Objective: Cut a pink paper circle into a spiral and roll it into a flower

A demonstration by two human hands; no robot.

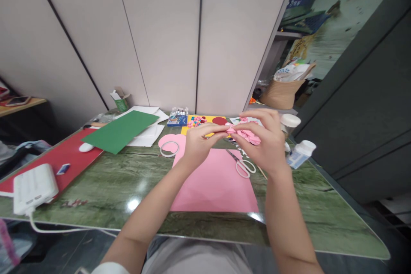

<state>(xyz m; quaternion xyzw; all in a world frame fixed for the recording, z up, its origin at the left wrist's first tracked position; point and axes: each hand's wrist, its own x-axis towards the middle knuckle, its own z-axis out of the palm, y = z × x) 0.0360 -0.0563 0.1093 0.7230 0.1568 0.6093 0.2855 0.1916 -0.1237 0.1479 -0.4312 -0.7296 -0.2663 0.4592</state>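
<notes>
Above the table my left hand (204, 139) and my right hand (263, 137) meet, fingertips pinched together on a small piece of pink paper (230, 128). Its exact shape is partly hidden by the fingers. More folded pink paper pieces (252, 136) show behind my right hand. Below lies a flat sheet of pink paper (215, 184), with white-handled scissors (243, 166) resting on its upper right part. A roll of tape (169, 149) sits left of the sheet, partly over a rounded pink paper cutout (170, 138).
Green card (122, 130) overlaps white sheets and red card (75, 171) on the left, near a white power bank (34, 186) with a cable. Several colourful pompoms (196, 121) lie on yellow card at the back. A white bottle (302, 154) stands right; a cabinet wall (160, 43) rises behind.
</notes>
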